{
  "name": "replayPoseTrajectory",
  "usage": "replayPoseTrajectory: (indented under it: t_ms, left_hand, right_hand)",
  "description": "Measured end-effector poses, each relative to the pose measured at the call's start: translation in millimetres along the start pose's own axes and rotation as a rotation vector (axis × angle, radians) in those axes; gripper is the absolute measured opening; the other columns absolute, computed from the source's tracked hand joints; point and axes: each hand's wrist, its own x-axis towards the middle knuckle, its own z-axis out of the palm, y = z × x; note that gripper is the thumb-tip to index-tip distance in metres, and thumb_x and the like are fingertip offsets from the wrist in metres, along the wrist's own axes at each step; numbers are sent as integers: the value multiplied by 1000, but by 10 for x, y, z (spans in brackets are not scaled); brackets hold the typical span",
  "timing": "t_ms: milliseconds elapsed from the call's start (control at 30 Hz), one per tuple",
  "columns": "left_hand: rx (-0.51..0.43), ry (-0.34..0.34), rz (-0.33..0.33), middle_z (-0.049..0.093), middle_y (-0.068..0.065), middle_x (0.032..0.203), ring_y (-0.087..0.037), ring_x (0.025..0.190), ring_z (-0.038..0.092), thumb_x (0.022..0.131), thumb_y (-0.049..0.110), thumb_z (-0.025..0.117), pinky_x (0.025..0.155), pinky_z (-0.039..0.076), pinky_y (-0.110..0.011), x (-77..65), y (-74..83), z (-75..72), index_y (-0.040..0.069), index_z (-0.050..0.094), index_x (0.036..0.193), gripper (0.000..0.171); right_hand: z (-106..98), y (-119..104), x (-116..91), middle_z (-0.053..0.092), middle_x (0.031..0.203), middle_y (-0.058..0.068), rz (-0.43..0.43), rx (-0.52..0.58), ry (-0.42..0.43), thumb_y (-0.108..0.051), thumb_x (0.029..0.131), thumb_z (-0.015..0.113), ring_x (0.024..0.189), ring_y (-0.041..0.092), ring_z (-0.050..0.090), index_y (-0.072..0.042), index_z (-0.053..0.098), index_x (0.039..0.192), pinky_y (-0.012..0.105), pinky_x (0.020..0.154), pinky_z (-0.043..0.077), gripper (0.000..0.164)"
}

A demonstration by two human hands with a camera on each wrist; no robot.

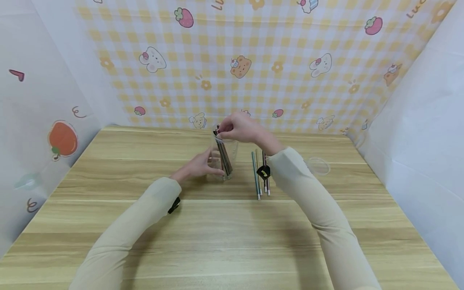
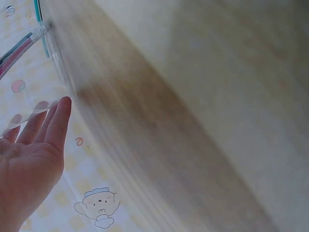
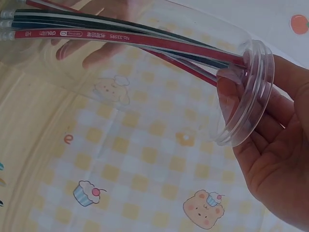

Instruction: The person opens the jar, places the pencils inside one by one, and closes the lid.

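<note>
Pencils (image 3: 135, 39) leaned inside the clear jar (image 1: 235, 152), erasers at its base, their other ends at its mouth. Left of the jar, the left hand (image 1: 201, 164) held its body, thumb on the near side and fingers round the far side; I judged that the safest hold, since the smooth wall looked slippery. At the jar's mouth, the right hand (image 1: 241, 129) had its fingers curled in, seemingly pinching the pencil ends. Those pencils struck me as light, stiff and slick, with leads that could snap, so a soft pinch near the upper ends would suit. Just right of the jar lay several loose pencils (image 1: 255, 176), easier taken by the middle. Farther right of the jar lay a clear lid (image 1: 319, 166).
</note>
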Motion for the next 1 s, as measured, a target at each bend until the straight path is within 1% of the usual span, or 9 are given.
replayPoseTrajectory:
  t_ms: [167,367,533,700,1000]
  left_hand:
    - [-2,3,-4,38,-21,129,-32,117,37,74,14,72,96,33,-41,0,3,2,10,21,137,81]
    - [0,4,-8,38,-20,130,-31,118,37,74,14,72,96,33,-41,-3,7,9,10,22,136,80]
    - [3,10,-5,39,-21,129,-32,117,38,74,14,72,96,32,-42,-5,18,12,10,23,136,80]
    - [1,20,-8,39,-21,129,-32,116,38,73,14,73,97,32,-42,-10,32,16,10,22,136,81]
    - [0,24,-29,38,-21,130,-33,117,37,72,13,74,97,30,-43,11,19,17,9,23,136,83]
  right_hand:
    - [4,-1,10,64,81,3,-1,-19,-3,-12,83,62,72,10,58,-2,68,87,21,66,47,12]
    - [3,5,2,65,81,3,-11,-38,15,-12,84,60,70,11,57,-3,69,87,21,64,47,13]
    - [2,26,-14,65,83,5,-10,15,68,-10,83,61,71,12,58,-1,69,88,21,65,48,12]
    - [-7,81,-50,65,86,6,-10,82,155,-11,82,63,73,13,58,-1,68,92,22,67,47,15]
    - [-77,206,-152,64,90,5,28,222,277,-15,82,63,78,14,57,-3,66,97,25,70,47,20]
